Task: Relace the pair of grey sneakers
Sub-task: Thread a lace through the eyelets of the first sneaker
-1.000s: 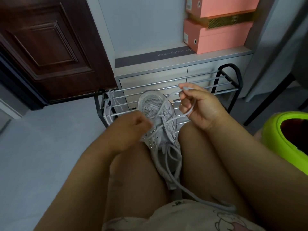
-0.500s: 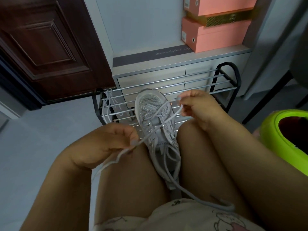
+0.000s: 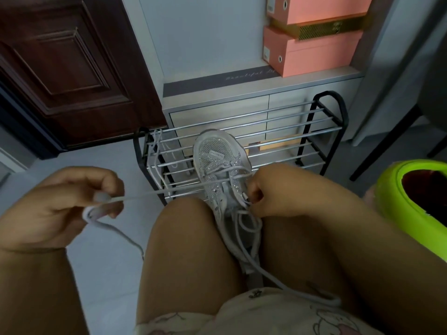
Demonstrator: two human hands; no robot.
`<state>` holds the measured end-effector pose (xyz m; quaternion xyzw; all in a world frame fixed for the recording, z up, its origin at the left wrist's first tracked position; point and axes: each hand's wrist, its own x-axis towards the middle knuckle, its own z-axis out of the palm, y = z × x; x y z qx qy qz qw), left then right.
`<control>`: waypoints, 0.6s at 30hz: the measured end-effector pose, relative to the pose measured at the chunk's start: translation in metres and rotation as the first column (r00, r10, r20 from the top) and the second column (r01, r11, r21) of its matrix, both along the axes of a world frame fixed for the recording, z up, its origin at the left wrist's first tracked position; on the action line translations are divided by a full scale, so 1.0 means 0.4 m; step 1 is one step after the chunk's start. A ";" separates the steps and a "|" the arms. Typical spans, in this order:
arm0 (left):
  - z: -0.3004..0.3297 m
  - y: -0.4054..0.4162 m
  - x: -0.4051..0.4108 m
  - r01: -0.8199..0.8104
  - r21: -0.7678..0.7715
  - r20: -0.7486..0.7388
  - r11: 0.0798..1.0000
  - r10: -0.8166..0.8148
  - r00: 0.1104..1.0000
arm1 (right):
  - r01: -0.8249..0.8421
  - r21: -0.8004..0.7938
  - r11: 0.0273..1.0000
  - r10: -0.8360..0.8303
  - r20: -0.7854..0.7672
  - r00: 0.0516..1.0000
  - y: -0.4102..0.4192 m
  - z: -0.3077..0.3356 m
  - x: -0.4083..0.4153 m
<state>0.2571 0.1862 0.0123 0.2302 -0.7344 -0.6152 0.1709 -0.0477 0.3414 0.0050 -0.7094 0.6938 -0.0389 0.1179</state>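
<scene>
The left hand (image 3: 60, 204) has swung out wide to the left, drawing the lace (image 3: 169, 191) taut from the eyelets, pinched in curled fingers. The right hand (image 3: 268, 192) now pinches the other lace tip at the sneaker (image 3: 217, 160), which is wedged between the knees, toe towards the shoe rack (image 3: 314, 131).

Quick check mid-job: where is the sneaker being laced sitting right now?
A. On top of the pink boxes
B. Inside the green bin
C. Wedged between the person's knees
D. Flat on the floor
C: the grey sneaker sits toe-up between the two knees, in front of the shoe rack, while the left hand pulls a lace taut sideways.
</scene>
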 end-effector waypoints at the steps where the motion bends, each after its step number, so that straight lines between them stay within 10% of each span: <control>1: -0.001 0.011 -0.007 0.034 -0.015 0.067 0.999 -0.033 0.997 | 0.008 -0.001 1.000 -0.008 0.024 1.000 0.000 0.006 -0.006; 5: 0.001 0.090 -0.111 0.128 -0.191 0.403 0.973 -0.041 0.914 | 0.037 0.027 0.999 -0.041 0.167 0.985 -0.006 0.021 -0.025; 18: -0.073 0.242 -0.388 0.144 -0.768 0.359 0.624 0.235 0.903 | 0.053 -0.056 0.997 -0.054 -0.022 0.998 0.000 -0.005 0.012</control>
